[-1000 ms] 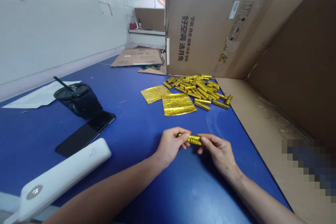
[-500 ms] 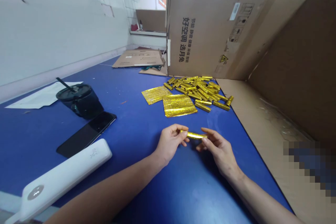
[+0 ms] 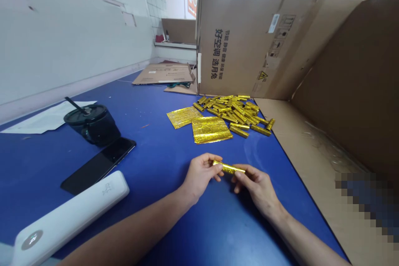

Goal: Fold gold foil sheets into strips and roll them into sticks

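Note:
Both of my hands hold a slim gold foil roll (image 3: 228,168) above the blue table, its ends pinched between fingers and thumbs. My left hand (image 3: 201,176) grips the roll's left end, and my right hand (image 3: 254,187) grips the right end. Beyond them lies a loose pile of similar gold foil rolls (image 3: 232,112). Two flat gold foil sheets sit to the pile's left, one (image 3: 212,129) nearer my hands and the other (image 3: 182,117) further left.
The blue table (image 3: 149,153) holds a dark lidded cup with a straw (image 3: 93,128), a black phone (image 3: 99,166), a white oblong case (image 3: 70,218) and white paper (image 3: 46,118). A cardboard box (image 3: 237,41) stands open behind and right of the foil.
The gold roll now shows along more of its length between my fingers and lies at a slight slant. My hands stay in about the same place, and the view has shifted slightly.

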`<state>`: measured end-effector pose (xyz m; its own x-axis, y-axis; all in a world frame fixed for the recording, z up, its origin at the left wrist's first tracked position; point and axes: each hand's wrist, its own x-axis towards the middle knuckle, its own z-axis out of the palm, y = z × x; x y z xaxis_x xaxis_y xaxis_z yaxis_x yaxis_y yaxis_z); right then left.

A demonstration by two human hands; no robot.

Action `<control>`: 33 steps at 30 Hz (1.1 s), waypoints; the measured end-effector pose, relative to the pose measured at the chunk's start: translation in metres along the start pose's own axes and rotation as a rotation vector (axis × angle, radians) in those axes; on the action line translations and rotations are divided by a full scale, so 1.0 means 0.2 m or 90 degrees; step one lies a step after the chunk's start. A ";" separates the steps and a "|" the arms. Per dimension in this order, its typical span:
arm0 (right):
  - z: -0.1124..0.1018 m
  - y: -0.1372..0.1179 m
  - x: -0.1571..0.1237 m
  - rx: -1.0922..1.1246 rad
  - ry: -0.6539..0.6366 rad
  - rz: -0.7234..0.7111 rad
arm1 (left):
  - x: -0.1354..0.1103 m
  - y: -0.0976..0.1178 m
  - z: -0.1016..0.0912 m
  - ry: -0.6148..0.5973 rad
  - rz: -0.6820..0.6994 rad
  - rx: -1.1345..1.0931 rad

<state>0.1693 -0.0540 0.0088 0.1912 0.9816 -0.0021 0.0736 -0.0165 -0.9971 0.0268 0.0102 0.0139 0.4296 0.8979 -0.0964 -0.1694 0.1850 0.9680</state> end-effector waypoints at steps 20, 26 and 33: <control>0.01 0.03 0.00 -0.001 -0.030 0.006 | 0.00 -0.03 0.00 0.011 -0.008 0.041; -0.01 0.02 0.01 -0.043 -0.071 0.026 | 0.03 -0.05 -0.03 0.014 -0.010 0.036; -0.09 -0.01 0.06 -0.078 0.092 0.021 | 0.04 -0.10 -0.03 0.054 0.023 0.031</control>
<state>0.1893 -0.0463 0.0113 0.3338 0.9425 -0.0145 0.1816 -0.0794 -0.9802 0.0280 0.0172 -0.0076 0.3462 0.9349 -0.0779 -0.1402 0.1336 0.9811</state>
